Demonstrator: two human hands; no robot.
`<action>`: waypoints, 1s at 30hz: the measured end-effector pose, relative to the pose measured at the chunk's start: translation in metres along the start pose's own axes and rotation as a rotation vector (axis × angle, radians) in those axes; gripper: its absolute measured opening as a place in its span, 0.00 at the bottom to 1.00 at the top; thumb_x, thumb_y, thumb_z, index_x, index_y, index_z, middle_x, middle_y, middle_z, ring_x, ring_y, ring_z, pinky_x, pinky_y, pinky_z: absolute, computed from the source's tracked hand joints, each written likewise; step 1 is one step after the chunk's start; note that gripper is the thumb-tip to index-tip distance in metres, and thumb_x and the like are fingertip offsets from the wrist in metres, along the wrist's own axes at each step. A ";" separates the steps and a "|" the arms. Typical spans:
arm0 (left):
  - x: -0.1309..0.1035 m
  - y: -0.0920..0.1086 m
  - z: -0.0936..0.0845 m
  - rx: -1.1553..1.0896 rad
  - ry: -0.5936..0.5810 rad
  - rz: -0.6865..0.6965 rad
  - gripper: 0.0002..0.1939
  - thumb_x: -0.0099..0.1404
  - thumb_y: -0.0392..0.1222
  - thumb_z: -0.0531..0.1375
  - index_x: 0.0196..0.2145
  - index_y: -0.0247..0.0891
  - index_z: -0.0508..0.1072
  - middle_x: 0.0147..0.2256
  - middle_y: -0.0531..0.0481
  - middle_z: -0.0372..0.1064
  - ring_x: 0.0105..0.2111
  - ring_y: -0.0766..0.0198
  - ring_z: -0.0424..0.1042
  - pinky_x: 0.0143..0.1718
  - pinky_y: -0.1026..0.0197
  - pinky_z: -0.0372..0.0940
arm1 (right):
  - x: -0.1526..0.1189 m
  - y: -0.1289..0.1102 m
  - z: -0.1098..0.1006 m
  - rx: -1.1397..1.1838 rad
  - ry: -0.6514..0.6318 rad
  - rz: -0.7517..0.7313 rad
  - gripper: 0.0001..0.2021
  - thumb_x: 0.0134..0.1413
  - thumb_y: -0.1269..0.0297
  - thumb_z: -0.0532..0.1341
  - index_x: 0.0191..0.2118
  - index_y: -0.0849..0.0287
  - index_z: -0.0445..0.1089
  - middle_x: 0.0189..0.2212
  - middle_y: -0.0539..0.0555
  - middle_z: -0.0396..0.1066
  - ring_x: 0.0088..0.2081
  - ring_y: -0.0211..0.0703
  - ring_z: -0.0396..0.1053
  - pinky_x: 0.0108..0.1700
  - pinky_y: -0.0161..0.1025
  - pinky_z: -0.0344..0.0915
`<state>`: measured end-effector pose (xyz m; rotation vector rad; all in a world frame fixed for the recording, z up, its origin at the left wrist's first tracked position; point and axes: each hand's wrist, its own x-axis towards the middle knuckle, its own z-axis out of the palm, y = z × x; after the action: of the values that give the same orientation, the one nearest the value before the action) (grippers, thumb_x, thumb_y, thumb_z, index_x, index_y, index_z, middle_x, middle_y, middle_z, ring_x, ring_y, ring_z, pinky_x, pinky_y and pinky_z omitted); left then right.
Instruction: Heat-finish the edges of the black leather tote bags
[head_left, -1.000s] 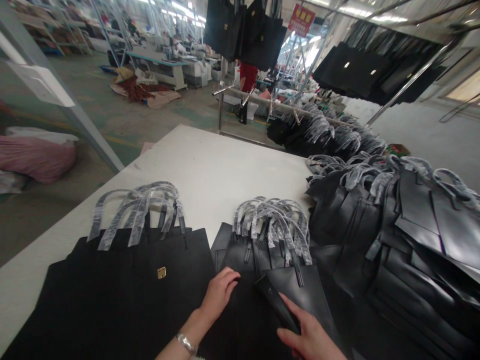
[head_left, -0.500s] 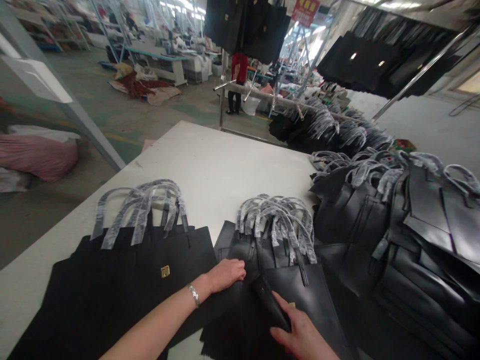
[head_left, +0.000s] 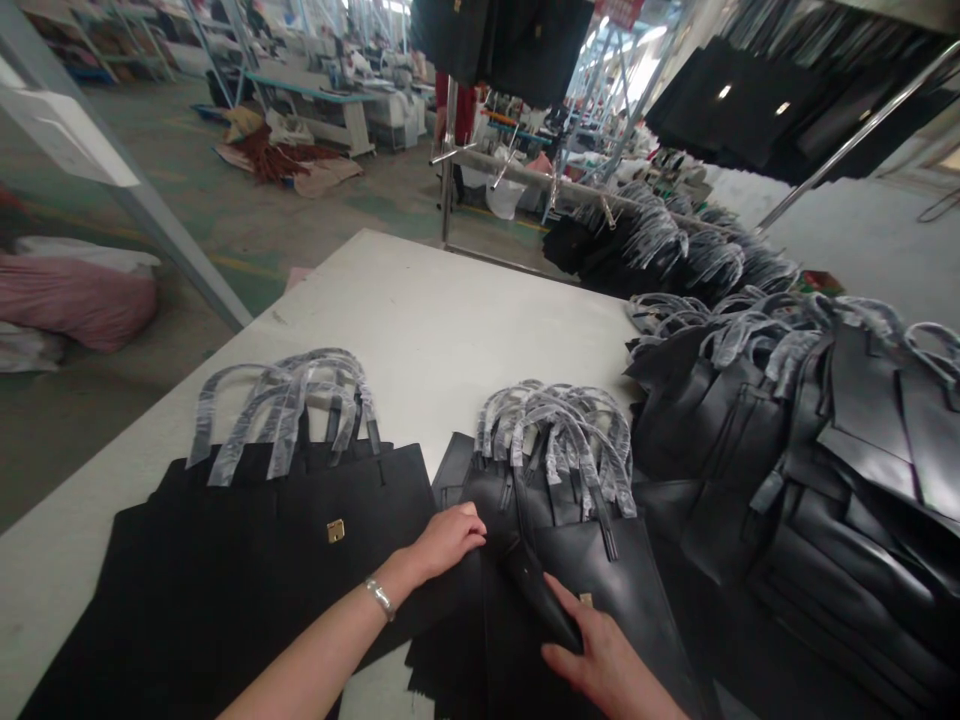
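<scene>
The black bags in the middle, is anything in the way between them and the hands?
Nothing visible blocks the left hand, which is by the left part of the middle bags. The right hand is over them too, holding a black tool; I can't tell whether that touches them.

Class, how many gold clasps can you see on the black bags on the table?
2: one clasp on the left stack of bags, another clasp on the middle stack, by the right hand. More may be hidden.
</scene>
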<state>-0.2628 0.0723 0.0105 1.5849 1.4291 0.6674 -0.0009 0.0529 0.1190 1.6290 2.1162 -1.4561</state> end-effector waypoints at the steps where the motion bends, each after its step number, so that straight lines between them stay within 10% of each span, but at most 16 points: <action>1: -0.001 0.002 0.000 -0.023 -0.009 -0.017 0.04 0.58 0.40 0.60 0.27 0.40 0.74 0.31 0.53 0.66 0.35 0.63 0.67 0.38 0.63 0.59 | -0.001 -0.001 0.000 0.017 0.003 0.004 0.35 0.47 0.68 0.59 0.64 0.56 0.56 0.39 0.51 0.75 0.35 0.43 0.73 0.43 0.36 0.67; 15: -0.023 0.035 0.014 -0.717 -0.082 -0.285 0.15 0.55 0.51 0.59 0.28 0.34 0.67 0.24 0.51 0.68 0.22 0.67 0.70 0.25 0.63 0.66 | -0.037 -0.006 -0.022 0.168 0.020 -0.087 0.34 0.48 0.67 0.60 0.64 0.59 0.57 0.54 0.54 0.69 0.53 0.51 0.67 0.55 0.39 0.62; 30: -0.016 0.037 0.029 -0.828 -0.004 -0.334 0.21 0.51 0.48 0.65 0.38 0.32 0.66 0.19 0.51 0.70 0.22 0.59 0.75 0.25 0.60 0.69 | -0.031 -0.004 -0.011 0.259 0.064 -0.040 0.36 0.47 0.70 0.58 0.65 0.54 0.55 0.43 0.50 0.75 0.27 0.39 0.70 0.29 0.32 0.66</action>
<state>-0.2234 0.0513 0.0311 0.6860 1.1456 0.8940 0.0142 0.0390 0.1451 1.7478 2.0762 -1.7778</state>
